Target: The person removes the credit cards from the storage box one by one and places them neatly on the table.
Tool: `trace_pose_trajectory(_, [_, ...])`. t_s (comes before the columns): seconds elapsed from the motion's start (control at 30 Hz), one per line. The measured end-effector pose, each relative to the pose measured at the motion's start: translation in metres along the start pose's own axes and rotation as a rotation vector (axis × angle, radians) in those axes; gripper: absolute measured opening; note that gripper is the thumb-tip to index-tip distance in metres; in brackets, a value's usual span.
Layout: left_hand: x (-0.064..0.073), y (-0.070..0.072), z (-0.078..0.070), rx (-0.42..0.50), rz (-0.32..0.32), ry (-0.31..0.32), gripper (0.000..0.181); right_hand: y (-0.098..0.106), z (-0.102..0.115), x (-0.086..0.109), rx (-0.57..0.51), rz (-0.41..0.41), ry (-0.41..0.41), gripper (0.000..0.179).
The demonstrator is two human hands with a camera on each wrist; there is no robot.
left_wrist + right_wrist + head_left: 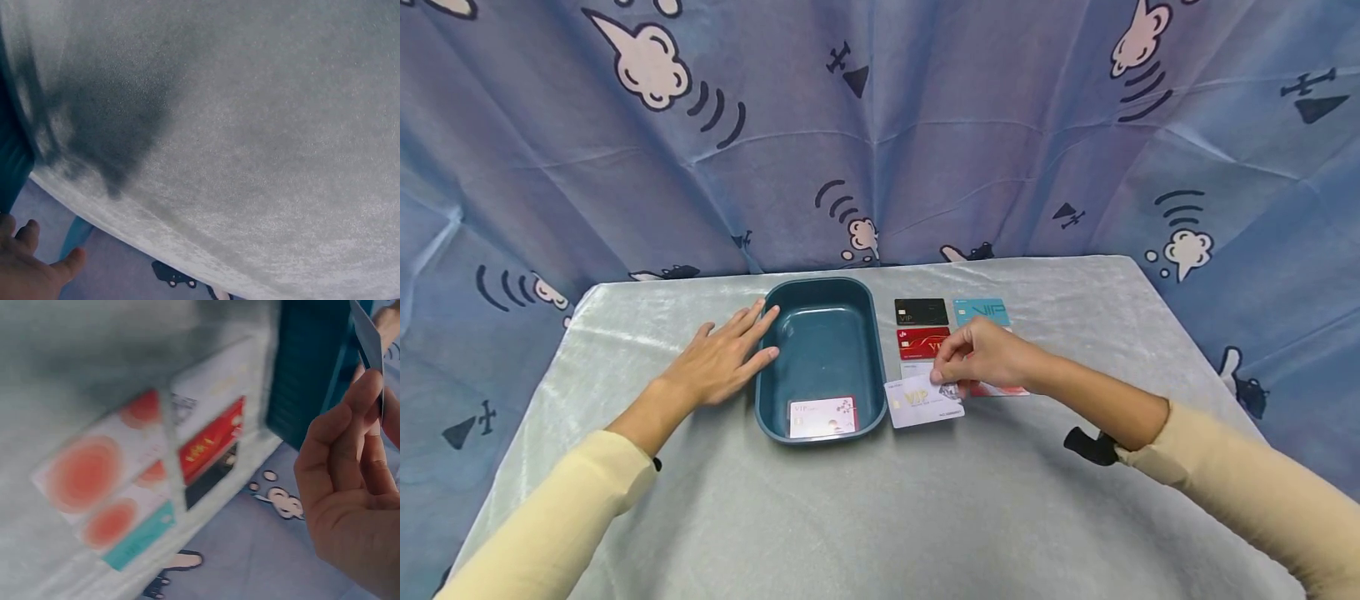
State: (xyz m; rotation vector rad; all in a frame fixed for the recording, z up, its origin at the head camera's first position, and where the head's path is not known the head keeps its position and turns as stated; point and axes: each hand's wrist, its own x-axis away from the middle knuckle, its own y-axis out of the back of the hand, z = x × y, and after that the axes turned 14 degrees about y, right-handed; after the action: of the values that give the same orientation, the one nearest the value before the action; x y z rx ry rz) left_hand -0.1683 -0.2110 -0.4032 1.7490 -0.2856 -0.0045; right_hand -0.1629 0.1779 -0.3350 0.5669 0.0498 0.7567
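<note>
My right hand (pixel 981 354) pinches a white VIP card (pixel 921 402) by its upper right corner, just right of the dark teal tray (pixel 820 358). Seen edge-on in the right wrist view, the held card (pixel 370 337) rises from between thumb and fingers. With fingers spread, my left hand (pixel 722 358) touches the tray's left rim. A pale pink VIP card (pixel 822 417) lies at the near end inside the tray. The left wrist view catches only part of the left hand (pixel 31 265) at its lower corner.
Right of the tray, cards lie in two columns: black (pixel 921 312), red (pixel 917 342) and white (pixel 215 384) in one; teal (pixel 981 310) and two red-circled white cards (pixel 84 475) in the other. A patterned blue curtain (pixel 880 125) hangs behind the grey-clothed table (pixel 850 517).
</note>
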Motion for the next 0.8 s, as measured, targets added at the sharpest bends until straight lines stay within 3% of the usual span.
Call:
trace_pose_trajectory(0.2, [0.0,-0.001,0.0,0.006,-0.006,0.002,0.068,-0.007,-0.02,0.005,-0.039,-0.039,-0.057,0.011])
trace_pose_trajectory(0.37, [0.001,0.0,-0.001,0.003,-0.002,0.0,0.069,-0.011,-0.035,0.007,-0.058,-0.025,-0.049,0.012])
trace_pose_trajectory(0.8, [0.001,0.0,0.0,0.003,0.0,-0.001,0.068,-0.019,-0.065,0.006,0.007,-0.073,-0.091,0.014])
